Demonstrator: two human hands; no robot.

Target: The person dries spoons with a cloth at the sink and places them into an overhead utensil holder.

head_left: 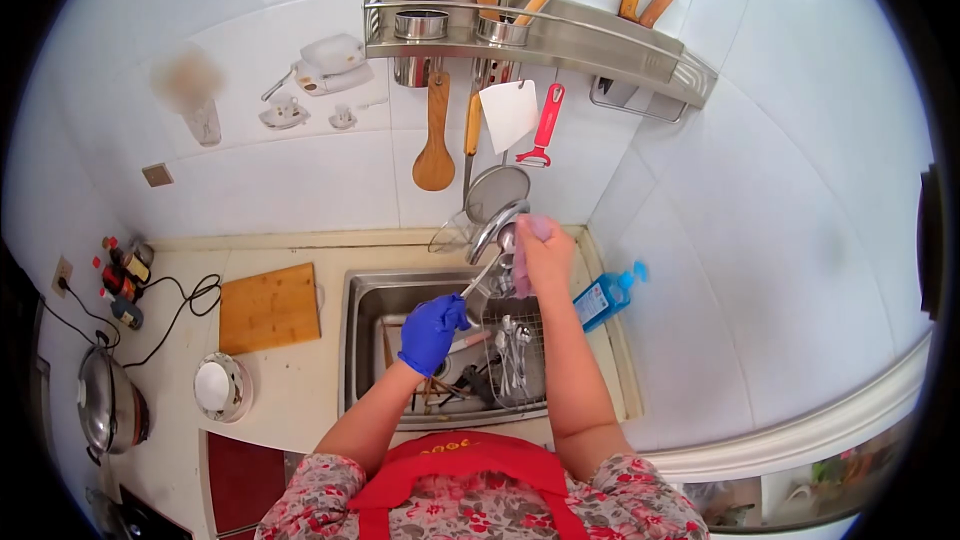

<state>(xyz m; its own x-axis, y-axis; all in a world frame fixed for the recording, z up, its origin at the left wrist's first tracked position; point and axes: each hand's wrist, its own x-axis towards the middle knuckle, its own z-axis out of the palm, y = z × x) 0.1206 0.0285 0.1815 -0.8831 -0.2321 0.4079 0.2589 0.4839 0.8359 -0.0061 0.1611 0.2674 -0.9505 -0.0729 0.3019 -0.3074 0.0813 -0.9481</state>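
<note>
My left hand (430,333), in a blue glove, is closed around the handle of a metal spoon (482,275) held slanting above the sink (352,340). My bare right hand (548,258) grips a pink cloth (523,275) beside the spoon's bowl end, just by the curved faucet (492,230). The cloth partly hides that end, so I cannot tell whether it touches the spoon. Below my hands, several metal spoons (514,352) lie in a wire basket (530,388) in the sink. Chopsticks (430,392) and dark utensils lie at the sink's bottom.
A blue soap bottle (602,302) stands right of the sink. To the left are a cutting board (270,308), bowls (220,386), a lidded pan (108,400) and sauce bottles (122,282). On the wall, a metal rack (600,38) carries utensils, including a wooden spatula (436,145) and red peeler (546,125).
</note>
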